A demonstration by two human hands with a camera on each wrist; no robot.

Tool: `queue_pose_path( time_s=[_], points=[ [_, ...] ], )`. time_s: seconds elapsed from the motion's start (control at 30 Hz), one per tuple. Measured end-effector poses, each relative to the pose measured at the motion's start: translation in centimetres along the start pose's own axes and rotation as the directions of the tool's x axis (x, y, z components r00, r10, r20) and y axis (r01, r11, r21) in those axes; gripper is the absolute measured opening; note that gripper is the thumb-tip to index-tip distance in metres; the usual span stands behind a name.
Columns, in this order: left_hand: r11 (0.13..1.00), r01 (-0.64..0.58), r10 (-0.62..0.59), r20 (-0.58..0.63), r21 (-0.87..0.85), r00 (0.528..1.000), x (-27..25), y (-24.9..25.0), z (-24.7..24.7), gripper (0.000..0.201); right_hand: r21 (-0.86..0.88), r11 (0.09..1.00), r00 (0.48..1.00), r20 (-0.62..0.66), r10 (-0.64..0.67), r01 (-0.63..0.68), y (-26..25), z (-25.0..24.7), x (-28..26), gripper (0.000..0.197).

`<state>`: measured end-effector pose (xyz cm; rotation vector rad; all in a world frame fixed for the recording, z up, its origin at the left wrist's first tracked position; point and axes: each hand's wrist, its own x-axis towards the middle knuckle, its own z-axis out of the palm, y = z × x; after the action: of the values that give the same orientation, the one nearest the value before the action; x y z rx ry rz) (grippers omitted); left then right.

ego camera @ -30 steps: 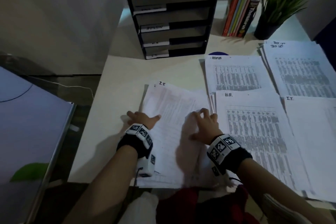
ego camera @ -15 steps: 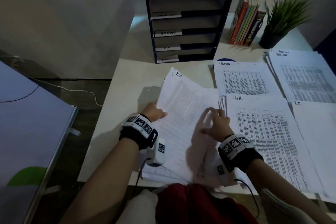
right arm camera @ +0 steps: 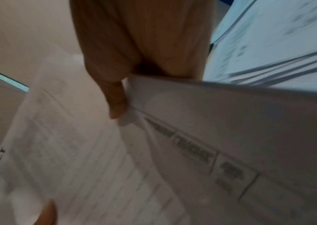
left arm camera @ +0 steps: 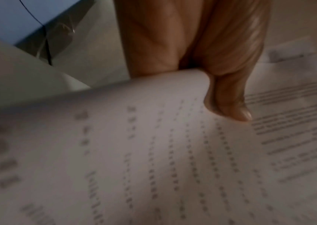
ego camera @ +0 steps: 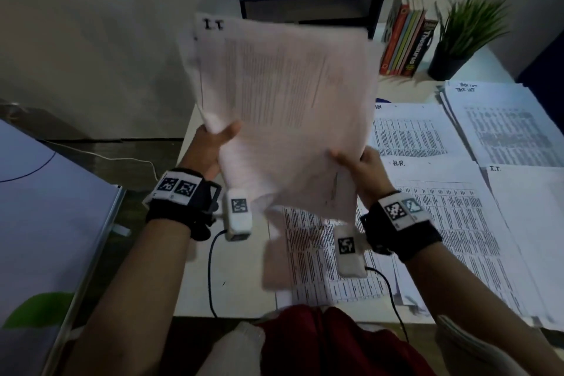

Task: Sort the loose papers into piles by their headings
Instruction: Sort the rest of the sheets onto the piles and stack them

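Dim indoor light, soft with motion blur — wide-angle bending at the edges.

The raised sheaf of papers [ego camera: 280, 107] smears in the head view, its print unreadable above both grips. Both wrist views are out of focus; text beyond the left hand [left arm camera: 192, 45] and right hand [right arm camera: 140, 38] dissolves — a cool bluish cast lies right of the right grip.

Bare forearms, no sleeves. Black fabric wristband on each wrist: left wristband [ego camera: 180, 203], right wristband [ego camera: 403, 230], each topped with a white tag carrying two black square-pattern markers. White boxy camera module [ego camera: 239, 214] off the left band, another [ego camera: 348, 250] off the right, each with one marker and a thin black cable. Dark red garment [ego camera: 332, 342] at the lap, probably trousers; too blurred to confirm.
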<state>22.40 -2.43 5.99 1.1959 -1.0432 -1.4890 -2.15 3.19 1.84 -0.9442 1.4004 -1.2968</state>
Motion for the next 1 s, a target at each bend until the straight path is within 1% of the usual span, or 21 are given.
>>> queue_pose_path(
  time_s=[0.07,0.13,0.2,0.23,0.27,0.3,0.33,0.37,0.43,0.47,0.5,0.53,0.57,0.63,0.67,0.7,0.77,0.83,0.87,0.93,1.0],
  points=[
    [0.997,-0.074,0.075,0.018,-0.035,0.997,0.0,1.4,1.2,0.022,0.024,0.989,0.988,-0.067,-0.142,0.144,-2.6,0.3,0.0,0.040],
    [0.989,-0.146,0.146,-0.020,-0.019,0.989,0.1,2.8,2.1,0.041,0.073,0.969,0.968,-0.105,-0.227,0.236,-4.5,0.2,-0.1,0.025],
    [0.978,-0.208,0.209,-0.081,0.029,0.974,0.1,3.7,2.4,0.058,0.096,0.946,0.945,-0.139,-0.295,0.309,-5.8,-0.3,-0.5,0.016],
    [0.973,-0.226,0.230,-0.095,0.053,0.969,0.2,3.8,2.6,0.058,0.100,0.936,0.935,-0.146,-0.323,0.339,-6.2,-0.5,-0.7,0.015],
    [0.966,-0.248,0.255,-0.108,0.074,0.961,0.2,3.6,2.7,0.050,0.102,0.930,0.930,-0.147,-0.337,0.353,-6.3,-0.5,-0.9,0.016],
    [0.957,-0.264,0.279,-0.126,0.121,0.952,0.5,3.0,2.8,0.041,0.097,0.932,0.931,-0.141,-0.335,0.350,-6.1,-0.5,-1.0,0.020],
    [0.944,-0.271,0.299,-0.138,0.188,0.944,0.6,2.5,2.8,0.039,0.090,0.937,0.938,-0.125,-0.325,0.336,-5.7,-0.4,-1.1,0.024],
    [0.932,-0.261,0.303,-0.146,0.253,0.942,1.0,1.5,2.7,0.047,0.074,0.947,0.947,-0.101,-0.306,0.314,-5.0,-0.3,-1.1,0.028],
    [0.914,-0.224,0.278,-0.119,0.338,0.953,1.0,-0.1,2.9,0.080,0.031,0.962,0.961,-0.055,-0.269,0.271,-3.6,0.0,-1.0,0.032],
    [0.924,-0.200,0.246,-0.106,0.327,0.963,0.8,-0.6,3.0,0.099,0.019,0.969,0.968,-0.047,-0.245,0.246,-3.0,0.2,-0.9,0.036],
    [0.948,-0.174,0.205,-0.094,0.266,0.974,0.9,-1.2,2.9,0.115,0.016,0.976,0.974,-0.066,-0.218,0.219,-2.7,0.4,-0.9,0.042],
    [0.966,-0.152,0.175,-0.098,0.209,0.980,0.9,-1.7,3.0,0.119,0.030,0.978,0.974,-0.102,-0.203,0.207,-2.4,0.5,-0.7,0.044],
    [0.976,-0.146,0.163,-0.095,0.161,0.982,0.7,-1.5,3.4,0.108,0.033,0.976,0.966,-0.148,-0.210,0.217,-2.4,0.6,-0.5,0.039],
    [0.985,-0.140,0.151,-0.118,0.099,0.981,0.4,-0.7,4.1,0.063,-0.031,0.962,0.933,-0.235,-0.272,0.272,-3.2,0.8,-0.1,0.029],
    [0.983,-0.157,0.169,-0.137,0.094,0.976,0.7,-0.6,4.2,0.047,-0.063,0.952,0.916,-0.262,-0.304,0.298,-3.8,0.8,0.1,0.026],
    [0.981,-0.180,0.190,-0.144,0.077,0.971,0.9,-0.5,4.2,0.038,-0.089,0.942,0.901,-0.275,-0.336,0.325,-4.4,0.7,0.2,0.024],
    [0.980,-0.188,0.195,-0.126,0.067,0.973,1.4,-1.0,4.3,0.028,-0.187,0.907,0.867,-0.273,-0.418,0.378,-5.4,0.1,0.5,0.018],
    [0.986,-0.116,0.129,-0.107,0.120,0.986,1.8,-2.5,4.3,0.024,-0.299,0.888,0.866,-0.257,-0.429,0.350,-5.0,-0.9,0.8,0.010],
    [0.982,-0.051,0.072,-0.108,0.184,0.991,1.9,-3.6,4.2,0.028,-0.332,0.893,0.880,-0.262,-0.396,0.304,-4.3,-1.3,0.8,0.007],
    [0.942,0.074,-0.033,-0.130,0.328,0.991,1.9,-6.1,3.8,0.038,-0.401,0.900,0.910,-0.288,-0.299,0.169,-1.9,-2.2,0.6,0.012],
    [0.861,0.219,-0.160,-0.166,0.459,0.973,1.6,-8.0,3.7,0.041,-0.485,0.874,0.934,-0.294,-0.202,0.036,0.7,-3.1,-0.1,0.019]
  ],
)
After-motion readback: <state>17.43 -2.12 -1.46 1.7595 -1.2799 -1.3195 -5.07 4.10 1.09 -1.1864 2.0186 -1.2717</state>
